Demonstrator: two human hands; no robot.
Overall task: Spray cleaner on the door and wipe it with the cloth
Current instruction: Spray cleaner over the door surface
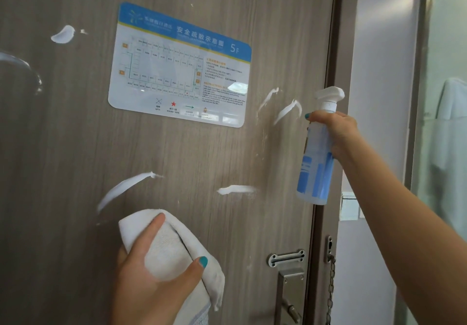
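Note:
A brown wood-grain door point(75, 135) fills the view, marked with several white foam streaks point(121, 188). My left hand point(156, 279) grips a folded white cloth point(164, 251) held against the lower part of the door, below the foam. My right hand point(338, 130) grips a clear spray bottle point(316, 168) with a blue label and a white trigger head, raised near the door's right edge, nozzle pointing left at the door.
A blue and white evacuation plan sign point(179, 64) is fixed to the door's upper middle. A metal lock plate, handle and guard bar point(288, 259) sit at lower right, with a chain point(331, 292) on the frame. A white wall and a glass panel point(444, 97) lie to the right.

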